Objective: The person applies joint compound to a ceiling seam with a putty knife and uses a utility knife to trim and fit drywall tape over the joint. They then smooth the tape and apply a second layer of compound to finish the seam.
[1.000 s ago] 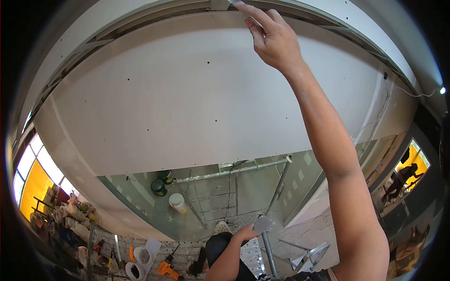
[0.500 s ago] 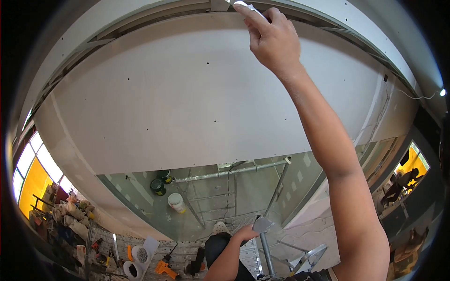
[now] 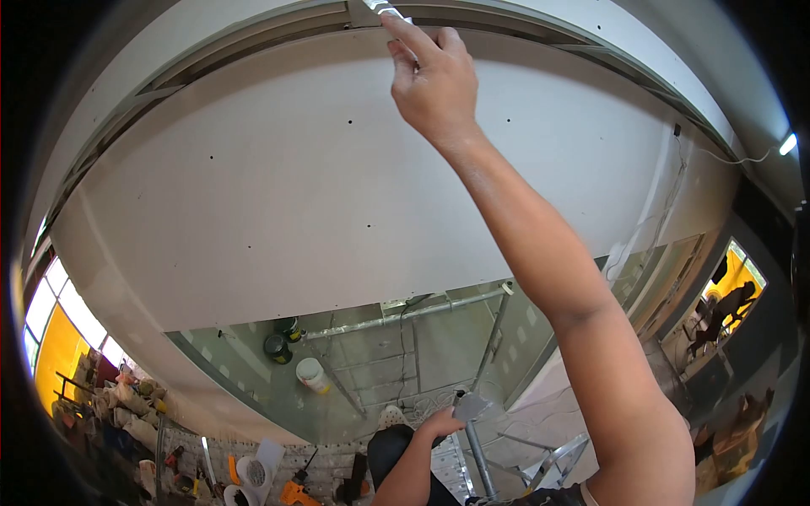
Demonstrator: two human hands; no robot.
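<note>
My right hand (image 3: 436, 80) reaches up to the top of the wall board, its fingers closed on a putty knife (image 3: 381, 8) with a pale, shiny blade. The index finger lies along the tool, whose tip meets the gap under the ceiling edge; part of the handle is hidden by the hand. Low down by my knee, my left hand (image 3: 440, 422) grips a second putty knife (image 3: 471, 408) with a wide grey blade, held beside an upright metal pole (image 3: 479, 460). The large white wall board (image 3: 287, 185) carries several dark screw spots.
Below the board, a scaffold rail (image 3: 405, 318) crosses in front of a lower area with a white bucket (image 3: 313, 375) and dark buckets (image 3: 277, 347). An orange drill (image 3: 297, 493) and tubs (image 3: 251, 471) stand on the platform at lower left. A person (image 3: 727, 314) is far right.
My right hand has moved left along the top edge of the board with its putty knife. The view has shifted slightly. My left hand stays in place.
</note>
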